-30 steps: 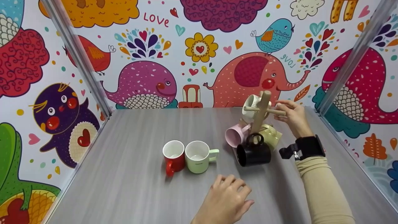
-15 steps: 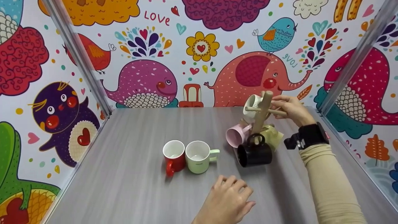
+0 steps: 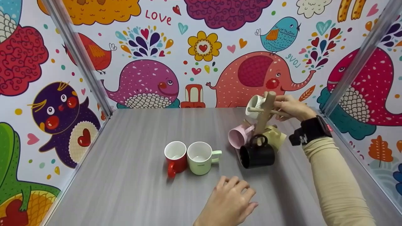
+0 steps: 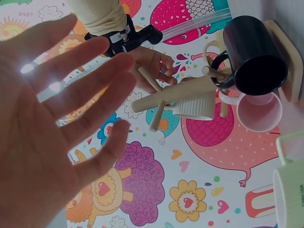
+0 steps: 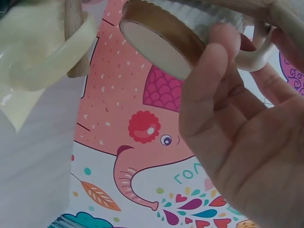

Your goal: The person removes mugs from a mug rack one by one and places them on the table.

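A wooden mug tree (image 3: 265, 116) stands right of the middle of the table. High on it hangs a white ribbed mug (image 3: 252, 105), tilted, its mouth to the left. Behind the post, my right hand (image 3: 292, 108) holds this mug by its handle (image 5: 259, 54), a fingertip against the ribbed side in the right wrist view. Lower pegs carry a pink mug (image 3: 237, 138), a black mug (image 3: 259, 157) and a yellow mug (image 3: 275, 138). My left hand (image 3: 227, 202) hovers near the table's front, palm down, fingers loose and holding nothing.
Left of the mug tree, a red mug (image 3: 178, 164) and a light green mug (image 3: 200, 165) stand upright side by side on the grey table (image 3: 132, 175). Walls printed with cartoon animals enclose the table at the back and sides, with metal posts (image 3: 84, 62) at the corners.
My right hand has shifted slightly, its fingers closing in on the white mug's handle behind the post. The left hand and the mugs stay nearly where they were.
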A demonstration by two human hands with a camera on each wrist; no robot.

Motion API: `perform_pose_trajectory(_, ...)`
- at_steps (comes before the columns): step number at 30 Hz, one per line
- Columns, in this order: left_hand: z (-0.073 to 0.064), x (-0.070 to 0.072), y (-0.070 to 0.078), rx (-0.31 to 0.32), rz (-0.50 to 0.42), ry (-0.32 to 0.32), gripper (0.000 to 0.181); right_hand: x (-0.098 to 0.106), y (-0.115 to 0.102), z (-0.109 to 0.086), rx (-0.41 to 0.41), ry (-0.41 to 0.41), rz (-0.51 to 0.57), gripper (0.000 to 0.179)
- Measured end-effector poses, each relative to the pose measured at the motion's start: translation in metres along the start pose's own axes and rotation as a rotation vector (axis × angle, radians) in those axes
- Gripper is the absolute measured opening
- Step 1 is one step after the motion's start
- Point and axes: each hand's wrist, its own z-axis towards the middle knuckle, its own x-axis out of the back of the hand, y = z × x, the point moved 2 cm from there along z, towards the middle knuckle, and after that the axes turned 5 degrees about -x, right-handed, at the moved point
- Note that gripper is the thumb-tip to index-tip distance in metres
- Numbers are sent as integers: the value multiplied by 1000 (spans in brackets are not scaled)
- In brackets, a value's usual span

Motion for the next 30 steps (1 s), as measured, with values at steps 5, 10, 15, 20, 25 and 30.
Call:
perform_pose_trajectory(5,-1,0,-2,11,-32,-25,19,-3,3,5,23,-55,64,29)
perform_pose_trajectory(10,-2,-1,-4,15,-60,-44,19,-2,7,7,44,-83,142,22)
perform_pose_trajectory(15,-3,-1,-5,20,-50,-42,20,-3,8,10,33,-62,214,24)
perform_pose_trajectory(20,-4,-2,-5,22,-29,-23,19,-6,9,12,17,-36,320,25)
perform_pose_trajectory(25,-4,-3,-6,19,-14,-12,20,-5,10,15,-5,27,302,35)
perform_pose_trajectory(30,-6,-2,-6,17,19,9,20,-6,10,19,-3,59,275,33)
